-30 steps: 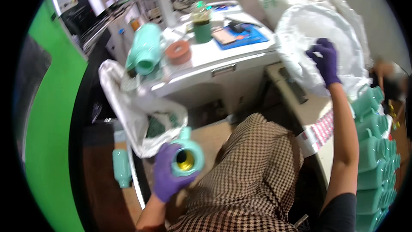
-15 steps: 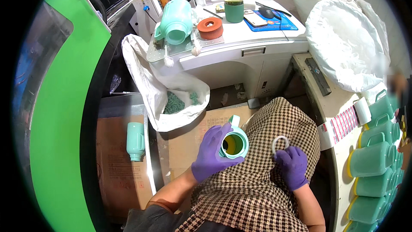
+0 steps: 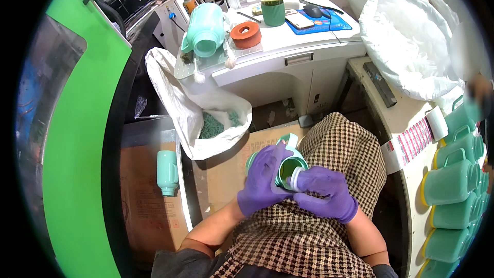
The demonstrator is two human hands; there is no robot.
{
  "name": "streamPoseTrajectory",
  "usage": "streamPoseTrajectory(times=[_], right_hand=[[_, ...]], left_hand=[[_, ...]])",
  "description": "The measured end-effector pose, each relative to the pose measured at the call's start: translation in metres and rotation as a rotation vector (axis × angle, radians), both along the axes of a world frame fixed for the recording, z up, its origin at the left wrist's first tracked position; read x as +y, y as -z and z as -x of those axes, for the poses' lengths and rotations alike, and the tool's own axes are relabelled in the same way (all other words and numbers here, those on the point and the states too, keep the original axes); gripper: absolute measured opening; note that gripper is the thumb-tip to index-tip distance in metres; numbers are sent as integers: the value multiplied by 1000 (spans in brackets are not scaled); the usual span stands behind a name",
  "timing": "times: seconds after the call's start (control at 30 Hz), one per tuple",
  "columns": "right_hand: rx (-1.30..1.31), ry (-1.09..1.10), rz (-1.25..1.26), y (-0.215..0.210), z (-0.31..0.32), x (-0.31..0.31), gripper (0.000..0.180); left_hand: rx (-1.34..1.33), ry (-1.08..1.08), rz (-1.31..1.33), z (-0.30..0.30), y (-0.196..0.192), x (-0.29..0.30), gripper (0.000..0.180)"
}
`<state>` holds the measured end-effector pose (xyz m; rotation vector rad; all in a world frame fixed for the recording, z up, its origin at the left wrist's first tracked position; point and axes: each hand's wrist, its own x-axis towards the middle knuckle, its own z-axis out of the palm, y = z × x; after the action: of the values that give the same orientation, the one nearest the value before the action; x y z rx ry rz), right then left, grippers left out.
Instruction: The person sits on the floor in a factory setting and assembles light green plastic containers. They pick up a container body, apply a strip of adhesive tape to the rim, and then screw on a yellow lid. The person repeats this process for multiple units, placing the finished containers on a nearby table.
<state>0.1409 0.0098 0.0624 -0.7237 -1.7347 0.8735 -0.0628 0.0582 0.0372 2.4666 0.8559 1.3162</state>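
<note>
In a purple glove, my left hand [image 3: 262, 180] is wrapped round a mint-green plastic jug [image 3: 299, 160] with a loop handle, held tilted over my lap with its open mouth toward my right hand. My right hand [image 3: 329, 189], gloved the same way, pinches a white ring [image 3: 295, 179] against the rim of that mouth. Part of the ring is hidden by my fingers, and I cannot tell whether it sits inside the rim. A brown checked cloth [image 3: 342, 144] covers my lap beneath both hands.
Another mint jug [image 3: 167, 172] lies in a cardboard-lined tray [image 3: 149, 216] to the left. A white sack [image 3: 177, 108] holds green shavings. Several jugs with yellow bases [image 3: 447, 183] line the right bench, beside a label roll [image 3: 436, 123] and a bag of white pieces [image 3: 406, 46].
My right hand has moved left from the lap, bringing the white ring to the jug's mouth. The jug has tilted toward my right hand. The view has shifted slightly.
</note>
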Motion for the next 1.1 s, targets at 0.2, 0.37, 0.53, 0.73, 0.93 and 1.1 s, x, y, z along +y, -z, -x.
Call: streamPoseTrajectory(times=[0.2,0.37,0.53,0.73,0.93,1.1], right_hand=[[-279,202,6,2,10,1,19],[-491,341,92,3,25,2,13],[-472,317,74,3,24,0,21],[-557,75,93,-4,9,-9,29],[-351,177,-65,24,22,-21,36],[-205,277,-185,29,-50,-35,42]], left_hand=[[26,34,60,-3,1,1,93],[30,86,-9,-11,-1,-3,91],[23,53,5,-13,0,-2,89],[53,55,120,-13,4,-8,97],[396,126,266,-6,-28,1,87],[393,150,335,9,-46,12,73]])
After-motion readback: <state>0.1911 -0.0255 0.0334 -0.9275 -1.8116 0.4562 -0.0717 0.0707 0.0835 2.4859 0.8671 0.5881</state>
